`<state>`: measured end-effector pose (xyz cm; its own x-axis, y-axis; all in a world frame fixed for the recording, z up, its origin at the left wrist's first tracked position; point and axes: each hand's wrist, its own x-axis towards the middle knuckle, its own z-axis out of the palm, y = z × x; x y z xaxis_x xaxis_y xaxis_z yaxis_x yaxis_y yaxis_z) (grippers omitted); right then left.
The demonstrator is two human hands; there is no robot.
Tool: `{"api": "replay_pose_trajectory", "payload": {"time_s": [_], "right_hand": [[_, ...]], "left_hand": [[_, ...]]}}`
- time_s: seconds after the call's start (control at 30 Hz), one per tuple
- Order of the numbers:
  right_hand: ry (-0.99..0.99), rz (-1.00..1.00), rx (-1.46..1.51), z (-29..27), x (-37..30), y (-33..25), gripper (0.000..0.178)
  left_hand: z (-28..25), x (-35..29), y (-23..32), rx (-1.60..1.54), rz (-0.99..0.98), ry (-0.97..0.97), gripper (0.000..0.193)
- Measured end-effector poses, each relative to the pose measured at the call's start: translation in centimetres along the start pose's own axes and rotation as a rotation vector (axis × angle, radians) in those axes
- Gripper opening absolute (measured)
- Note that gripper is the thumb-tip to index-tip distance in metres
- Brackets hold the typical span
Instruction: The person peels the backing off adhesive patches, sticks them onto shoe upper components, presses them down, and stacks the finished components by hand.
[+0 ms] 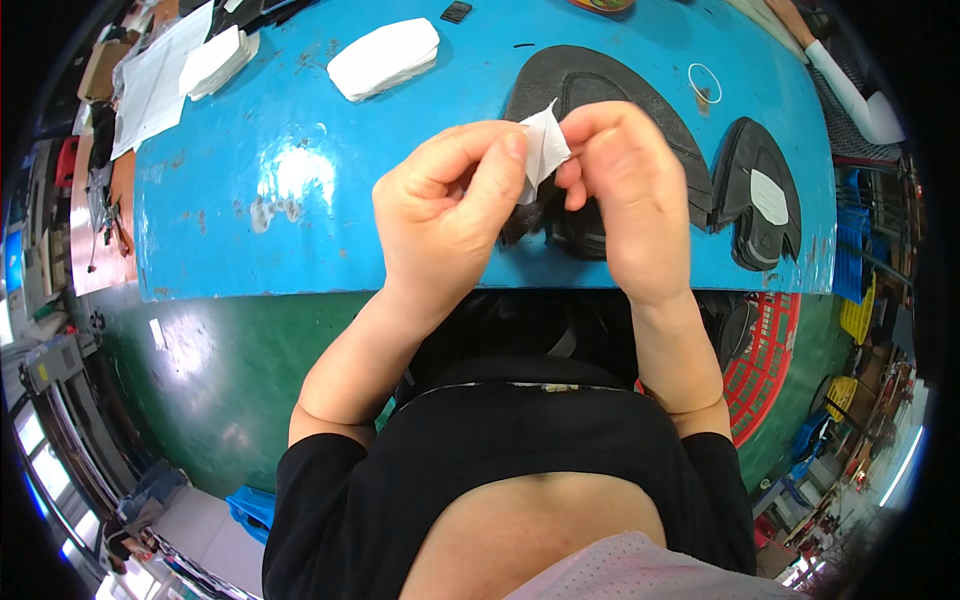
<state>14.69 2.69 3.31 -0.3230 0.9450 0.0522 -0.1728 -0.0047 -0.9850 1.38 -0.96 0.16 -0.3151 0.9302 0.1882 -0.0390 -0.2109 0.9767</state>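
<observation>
Above the near edge of the blue table, my left hand (450, 205) is closed, with thumb and forefinger pinching a small white paper-like piece (545, 145) with a creased, pointed corner. My right hand (635, 190) meets the other edge of this piece with curled fingertips; it is slightly blurred. Behind and to the right of the hands lies a stack of black curved flat pieces (640, 110), partly hidden by my right hand. Farther right is a smaller stack of black pieces (745, 185), with a white oval piece (768, 197) lying on top.
A stack of white oblong pieces (385, 58) stands at the table's back; another white stack (215, 62) sits on paper sheets at left. A white ring (704, 83) lies at right. Below the table edge is a red basket (765, 365). Another person's arm (840, 90) shows far right.
</observation>
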Motion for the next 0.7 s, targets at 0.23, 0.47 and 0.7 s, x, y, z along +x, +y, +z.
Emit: {"api": "replay_pose_trajectory", "payload": {"time_s": [0.23, 0.47, 0.7], "right_hand": [[0.028, 0.044, 0.098, -1.3, 0.6, 1.1, 0.008], [0.093, -0.012, 0.399, -4.5, 1.1, 1.0, 0.011], [0.073, -0.002, 0.512, -7.7, 1.0, 0.7, 0.014]], "left_hand": [[-0.4, 0.5, -0.2, -0.329, -0.174, 0.072, 0.015], [-5.2, 3.0, -0.9, -0.135, -0.186, 0.248, 0.019], [-9.2, 3.5, -1.8, 0.481, -0.077, 0.259, 0.025]]}}
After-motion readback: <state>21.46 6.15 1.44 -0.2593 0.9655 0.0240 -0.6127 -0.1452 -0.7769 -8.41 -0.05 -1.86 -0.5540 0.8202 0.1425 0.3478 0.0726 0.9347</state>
